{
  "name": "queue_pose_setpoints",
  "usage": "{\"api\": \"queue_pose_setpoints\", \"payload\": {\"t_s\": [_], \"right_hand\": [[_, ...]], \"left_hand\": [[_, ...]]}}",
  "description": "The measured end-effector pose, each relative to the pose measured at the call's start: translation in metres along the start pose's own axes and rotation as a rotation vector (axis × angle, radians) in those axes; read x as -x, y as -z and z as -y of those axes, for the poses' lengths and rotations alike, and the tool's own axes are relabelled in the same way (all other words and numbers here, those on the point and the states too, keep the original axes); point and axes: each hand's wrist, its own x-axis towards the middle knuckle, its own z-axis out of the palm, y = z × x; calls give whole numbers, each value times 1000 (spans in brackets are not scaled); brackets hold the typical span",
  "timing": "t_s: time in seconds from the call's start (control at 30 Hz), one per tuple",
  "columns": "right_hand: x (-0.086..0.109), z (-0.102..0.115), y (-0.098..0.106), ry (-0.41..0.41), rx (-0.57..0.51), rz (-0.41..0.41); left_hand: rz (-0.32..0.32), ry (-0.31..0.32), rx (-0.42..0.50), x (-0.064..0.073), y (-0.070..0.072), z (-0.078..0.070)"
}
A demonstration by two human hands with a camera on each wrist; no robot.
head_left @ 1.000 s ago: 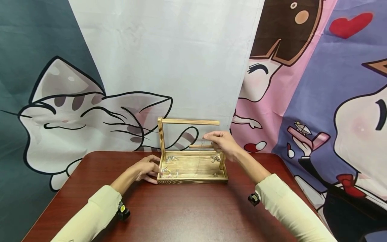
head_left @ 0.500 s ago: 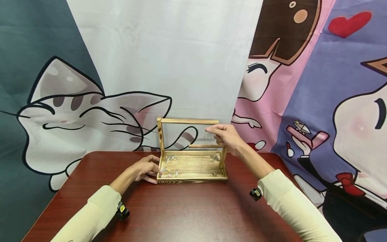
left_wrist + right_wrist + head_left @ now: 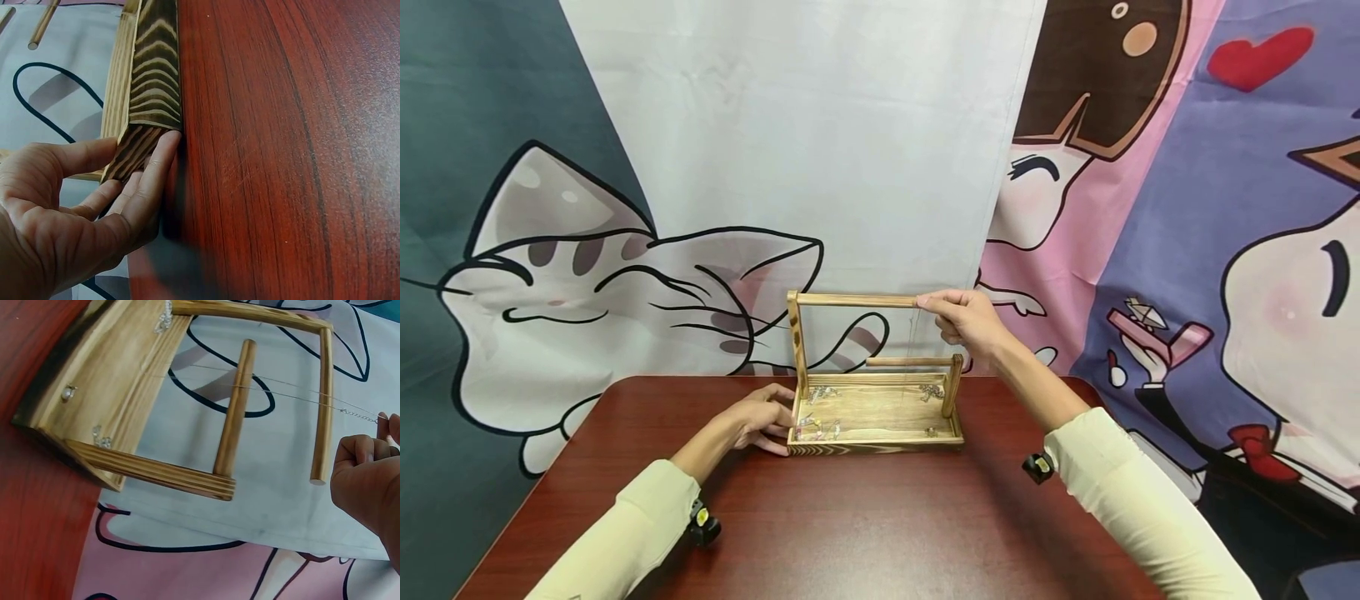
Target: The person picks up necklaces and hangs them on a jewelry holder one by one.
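Note:
A wooden jewelry stand (image 3: 865, 413) has a shallow tray base, a high bar (image 3: 857, 300) from its left post and a lower bar (image 3: 898, 362) from its right post. My left hand (image 3: 762, 422) holds the tray's left end, fingers bent against its dark-grained corner in the left wrist view. Up at the high bar's free end, my right hand (image 3: 966, 321) pinches a thin silver necklace (image 3: 359, 415) between thumb and fingertip. Its fine strands stretch from the fingers past both bars toward the tray in the right wrist view.
Small jewelry pieces (image 3: 808, 429) lie at the tray's left, and a bunched silver chain (image 3: 932, 391) sits at its back right. The stand rests on a red-brown table (image 3: 880, 517). Behind hangs a cartoon-printed cloth (image 3: 850, 150).
My right hand has risen from near the lower bar to the high bar's free end, lifting the pinched necklace. The left hand stays on the tray's end.

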Motion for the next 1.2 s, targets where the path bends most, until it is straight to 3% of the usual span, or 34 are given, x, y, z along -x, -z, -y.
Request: {"api": "queue_pose_setpoints", "payload": {"t_s": [0.77, 1.2], "right_hand": [[-7, 43, 11, 102, -33, -59], [-16, 65, 15, 185, -136, -119]], "left_hand": [[1, 4, 1, 2, 1, 3], [-1, 5, 4, 0, 1, 0]]}}
